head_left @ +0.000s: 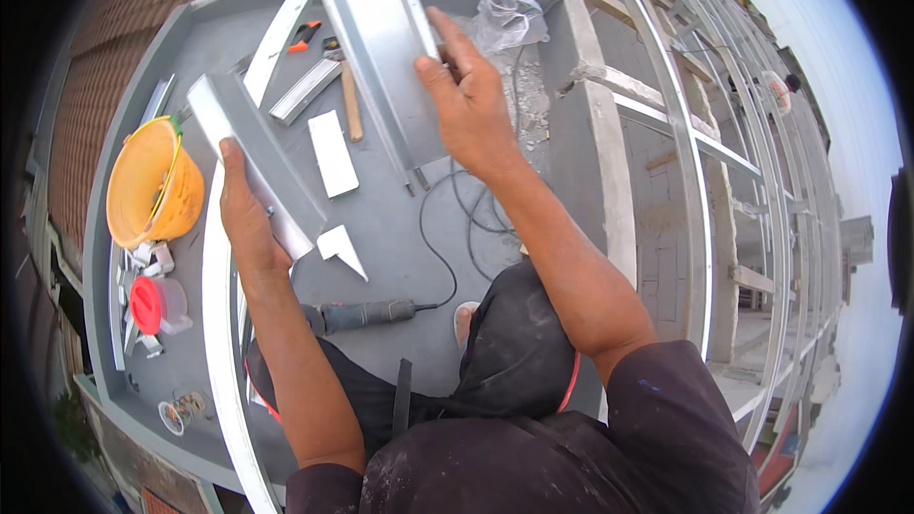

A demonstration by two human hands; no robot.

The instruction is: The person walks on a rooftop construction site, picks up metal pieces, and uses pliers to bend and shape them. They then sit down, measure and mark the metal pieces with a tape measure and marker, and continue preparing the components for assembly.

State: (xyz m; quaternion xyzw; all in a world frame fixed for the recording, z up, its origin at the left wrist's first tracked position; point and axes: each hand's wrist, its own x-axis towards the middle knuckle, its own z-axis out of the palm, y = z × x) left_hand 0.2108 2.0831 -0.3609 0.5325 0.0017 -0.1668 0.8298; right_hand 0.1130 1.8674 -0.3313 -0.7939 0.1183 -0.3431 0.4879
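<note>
My left hand (249, 219) grips a short silver metal channel piece (262, 152), its thumb lying along the channel's outer face. In my right hand (473, 114) is a wider metal channel piece (383, 52), held by its right edge and tilted, with the fingers partly behind it. The two pieces are apart from each other. Below them on the grey floor lie a flat white metal offcut (332, 154) and a pointed offcut (343, 251). A power tool that looks like an angle grinder (367, 315) rests near my knees, its black cable (436, 252) running up the floor.
To the left stand an orange bucket (157, 186) and a tub with a red lid (147, 305). A wooden tool handle (351, 100) and another channel piece (305, 91) lie ahead. A long metal rail (217, 324) passes beside my left arm. A concrete wall (609, 171) edges the right.
</note>
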